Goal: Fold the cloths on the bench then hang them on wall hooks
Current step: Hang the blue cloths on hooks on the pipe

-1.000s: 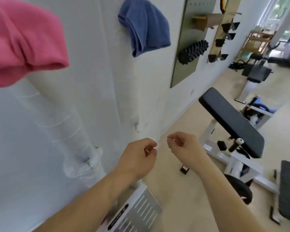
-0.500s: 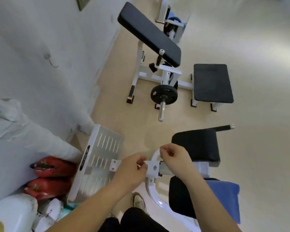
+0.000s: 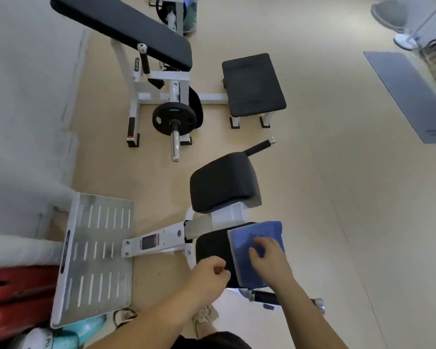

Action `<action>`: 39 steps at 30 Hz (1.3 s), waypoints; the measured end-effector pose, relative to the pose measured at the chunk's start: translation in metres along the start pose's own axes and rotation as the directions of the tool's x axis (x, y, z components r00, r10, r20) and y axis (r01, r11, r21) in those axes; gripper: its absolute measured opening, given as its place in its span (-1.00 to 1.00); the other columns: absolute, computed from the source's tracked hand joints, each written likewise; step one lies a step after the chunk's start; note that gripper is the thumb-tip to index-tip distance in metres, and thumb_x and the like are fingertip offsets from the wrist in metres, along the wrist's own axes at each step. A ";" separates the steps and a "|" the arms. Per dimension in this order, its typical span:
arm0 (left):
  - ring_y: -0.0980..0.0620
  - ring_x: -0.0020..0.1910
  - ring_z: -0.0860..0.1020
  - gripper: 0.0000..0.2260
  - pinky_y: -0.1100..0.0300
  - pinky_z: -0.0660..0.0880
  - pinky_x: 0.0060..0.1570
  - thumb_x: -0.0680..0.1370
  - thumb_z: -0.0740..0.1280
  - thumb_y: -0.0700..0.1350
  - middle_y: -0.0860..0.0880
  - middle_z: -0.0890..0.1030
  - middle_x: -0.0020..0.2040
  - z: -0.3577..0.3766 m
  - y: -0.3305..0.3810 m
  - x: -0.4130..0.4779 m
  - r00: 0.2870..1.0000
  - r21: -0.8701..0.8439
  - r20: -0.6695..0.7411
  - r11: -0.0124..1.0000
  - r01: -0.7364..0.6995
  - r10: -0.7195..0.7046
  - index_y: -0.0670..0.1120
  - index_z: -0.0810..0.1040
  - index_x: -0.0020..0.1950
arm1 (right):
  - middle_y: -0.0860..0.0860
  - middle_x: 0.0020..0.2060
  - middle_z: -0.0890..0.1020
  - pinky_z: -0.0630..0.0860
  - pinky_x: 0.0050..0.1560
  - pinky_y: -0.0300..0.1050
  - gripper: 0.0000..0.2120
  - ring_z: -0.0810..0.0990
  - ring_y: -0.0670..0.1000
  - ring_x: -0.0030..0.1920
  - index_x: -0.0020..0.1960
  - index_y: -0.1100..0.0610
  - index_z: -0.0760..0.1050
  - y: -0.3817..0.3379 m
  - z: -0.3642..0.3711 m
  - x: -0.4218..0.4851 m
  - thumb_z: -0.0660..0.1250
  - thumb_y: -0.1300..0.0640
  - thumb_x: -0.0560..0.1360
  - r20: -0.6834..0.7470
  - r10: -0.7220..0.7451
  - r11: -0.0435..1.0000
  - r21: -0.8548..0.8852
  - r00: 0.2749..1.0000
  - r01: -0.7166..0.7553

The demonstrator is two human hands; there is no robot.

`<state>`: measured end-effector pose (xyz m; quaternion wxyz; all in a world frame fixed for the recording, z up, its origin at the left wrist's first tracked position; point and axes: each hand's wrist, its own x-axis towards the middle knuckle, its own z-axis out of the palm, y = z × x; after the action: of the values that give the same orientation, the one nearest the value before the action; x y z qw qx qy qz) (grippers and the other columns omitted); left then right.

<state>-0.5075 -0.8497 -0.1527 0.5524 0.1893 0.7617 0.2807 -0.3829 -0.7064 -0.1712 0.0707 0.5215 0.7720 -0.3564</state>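
Folding looks pending: blue cloth (image 3: 258, 233) lies at the table (image 3: 212, 248) right edge, unhung. The right grip (image 3: 267, 258) curls onto it; left grip (image 3: 209, 273) curled, empty.

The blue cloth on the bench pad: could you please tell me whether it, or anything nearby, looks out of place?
Slightly: the blue cloth sits off-centre on the black bench pad, seeming to drape over the edge away from the wall, with the right hand gripping it. Nothing looks spilled or damaged.
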 end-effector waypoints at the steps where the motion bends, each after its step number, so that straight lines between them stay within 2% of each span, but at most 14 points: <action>1: 0.11 0.15 0.53 -0.80 0.28 0.43 0.12 0.63 0.33 -0.10 0.04 0.59 0.16 0.008 0.005 0.004 1.000 -0.003 0.003 1.000 0.004 -0.004 0.09 0.56 0.24 | 0.00 0.37 0.53 0.46 0.19 -0.22 -0.69 0.56 -0.02 0.20 0.37 0.04 0.50 0.008 0.002 -0.001 0.28 0.08 0.64 0.030 -0.003 1.000 -0.007 1.000 0.003; 4: 0.01 0.04 0.59 -0.90 0.18 0.55 0.08 0.62 0.34 -0.13 -0.10 0.65 0.09 0.026 0.018 0.021 1.000 -0.030 -0.010 0.999 0.025 -0.025 0.07 0.53 -0.04 | -0.04 0.51 0.37 0.37 0.37 -0.17 -0.64 0.43 0.02 0.42 0.43 0.00 0.46 0.024 0.006 -0.004 0.27 0.11 0.64 0.052 -0.030 0.999 0.028 0.998 0.028; 6: -0.01 0.02 0.64 -0.95 0.07 0.64 0.08 0.60 0.38 -0.11 -0.07 0.66 0.03 0.036 0.027 0.031 0.999 -0.113 -0.021 0.993 0.043 -0.046 0.02 0.55 0.04 | -0.05 0.53 0.35 0.38 0.42 -0.11 -0.62 0.40 0.01 0.44 0.44 -0.02 0.46 0.030 0.005 -0.001 0.26 0.16 0.64 0.063 -0.040 0.997 0.068 0.997 0.036; 9: 0.04 -0.09 0.63 -0.85 0.15 0.63 -0.19 0.58 0.45 -0.17 -0.03 0.62 -0.06 0.046 0.039 0.041 0.989 -0.294 -0.040 0.947 0.127 -0.145 0.00 0.50 -0.03 | -0.05 0.51 0.38 0.41 0.45 -0.04 -0.59 0.41 -0.01 0.44 0.43 -0.02 0.46 0.040 0.001 0.001 0.24 0.25 0.62 0.099 -0.043 0.986 0.162 0.994 0.027; 11: -0.03 -0.13 0.66 -0.87 0.15 0.64 -0.29 0.55 0.49 -0.17 -0.12 0.67 -0.04 0.051 0.042 0.045 0.973 -0.377 -0.008 0.902 0.209 -0.229 -0.05 0.55 -0.04 | -0.06 0.44 0.45 0.49 0.35 -0.15 -0.60 0.48 -0.06 0.36 0.42 -0.05 0.45 0.045 -0.008 -0.004 0.21 0.27 0.64 0.120 0.010 0.942 0.331 0.993 -0.050; 13: -0.09 -0.11 0.68 -0.79 0.14 0.65 -0.32 0.51 0.53 -0.12 -0.19 0.70 0.06 0.056 0.042 0.045 0.960 -0.422 0.050 0.866 0.269 -0.274 -0.11 0.61 0.09 | -0.08 0.37 0.49 0.51 0.12 -0.33 -0.60 0.52 -0.10 0.29 0.44 -0.06 0.43 0.047 -0.018 -0.011 0.20 0.25 0.67 0.148 0.076 0.846 0.514 0.986 -0.143; 16: -0.12 0.01 0.69 -0.77 0.06 0.67 -0.06 0.47 0.56 -0.10 -0.12 0.71 0.07 0.065 0.049 0.043 0.963 -0.424 0.095 0.866 0.267 -0.251 -0.07 0.64 0.09 | -0.10 0.34 0.54 0.50 0.01 -0.39 -0.61 0.54 -0.08 0.30 0.47 0.00 0.44 0.052 -0.030 -0.021 0.21 0.24 0.68 0.132 0.138 0.753 0.630 0.982 -0.191; 18: -0.09 0.07 0.67 -0.78 -0.03 0.64 0.14 0.48 0.53 -0.12 -0.08 0.71 0.07 0.074 0.060 0.041 0.975 -0.418 0.132 0.881 0.219 -0.180 -0.03 0.65 0.10 | -0.12 0.22 0.64 0.55 -0.07 -0.39 -0.68 0.61 -0.09 0.23 0.36 -0.01 0.53 0.052 -0.041 -0.028 0.26 0.24 0.66 0.054 0.171 0.729 0.665 0.984 -0.163; 21: -0.03 0.07 0.68 -0.77 0.02 0.64 0.13 0.50 0.48 -0.15 -0.04 0.72 0.04 0.083 0.086 0.024 0.982 -0.443 0.186 0.889 0.117 -0.036 -0.01 0.63 0.15 | -0.17 0.08 0.70 0.58 -0.03 -0.32 -0.73 0.65 -0.14 0.15 0.19 -0.09 0.58 0.047 -0.067 -0.039 0.32 0.24 0.62 -0.123 0.187 0.735 0.676 0.975 -0.056; 26: 0.01 -0.12 0.63 -0.82 0.18 0.58 -0.16 0.49 0.42 -0.22 -0.06 0.65 -0.11 0.051 0.107 -0.009 0.979 -0.354 0.079 0.923 -0.147 0.187 -0.04 0.54 0.06 | -0.18 0.26 0.58 0.51 0.25 -0.21 -0.49 0.54 -0.26 0.24 0.37 -0.07 0.47 0.020 -0.108 -0.047 0.44 0.31 0.51 -0.268 0.004 0.851 0.508 0.964 0.137; 29: 0.09 -0.23 0.52 -0.80 0.22 0.49 -0.21 0.47 0.35 -0.32 -0.15 0.59 -0.16 0.000 0.108 -0.030 0.929 -0.216 -0.056 0.904 -0.369 0.365 -0.06 0.54 0.00 | -0.23 0.40 0.42 0.35 0.30 -0.42 -0.29 0.40 -0.34 0.35 0.48 -0.08 0.37 -0.026 -0.119 -0.042 0.51 0.31 0.44 -0.190 -0.243 0.889 0.349 0.951 0.297; 32: 0.13 -0.19 0.59 -0.72 0.27 0.54 -0.19 0.44 0.31 -0.37 -0.01 0.64 -0.17 -0.061 0.097 -0.055 0.858 -0.099 -0.151 0.856 -0.507 0.491 -0.02 0.60 -0.02 | -0.29 0.40 0.41 0.36 0.21 -0.57 -0.19 0.37 -0.45 0.34 0.52 -0.16 0.32 -0.086 -0.118 -0.035 0.51 0.32 0.41 0.008 -0.439 0.864 0.279 0.899 0.419; 35: 0.05 -0.10 0.65 -0.66 0.18 0.59 -0.07 0.43 0.32 -0.38 0.07 0.68 -0.14 -0.121 0.070 -0.079 0.820 -0.063 -0.288 0.844 -0.532 0.495 0.04 0.66 -0.02 | -0.33 0.31 0.49 0.44 0.11 -0.56 -0.27 0.44 -0.46 0.26 0.46 -0.15 0.40 -0.155 -0.105 -0.034 0.52 0.31 0.41 0.154 -0.546 0.821 0.296 0.823 0.489; 39: 0.15 -0.09 0.66 -0.67 0.33 0.58 -0.07 0.45 0.35 -0.36 0.10 0.70 -0.11 -0.195 0.021 -0.113 0.745 -0.017 -0.487 0.848 -0.530 0.456 0.04 0.68 0.01 | -0.14 0.00 0.64 0.59 -0.02 -0.23 -0.66 0.64 -0.14 0.02 0.04 -0.04 0.56 -0.240 -0.062 -0.030 0.57 0.24 0.38 0.252 -0.639 0.769 0.242 0.726 0.592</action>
<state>-0.6567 -0.9436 -0.0106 0.2721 0.2682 0.7696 0.5116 -0.5586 -0.7383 0.0032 0.0345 0.1737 0.8513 -0.4939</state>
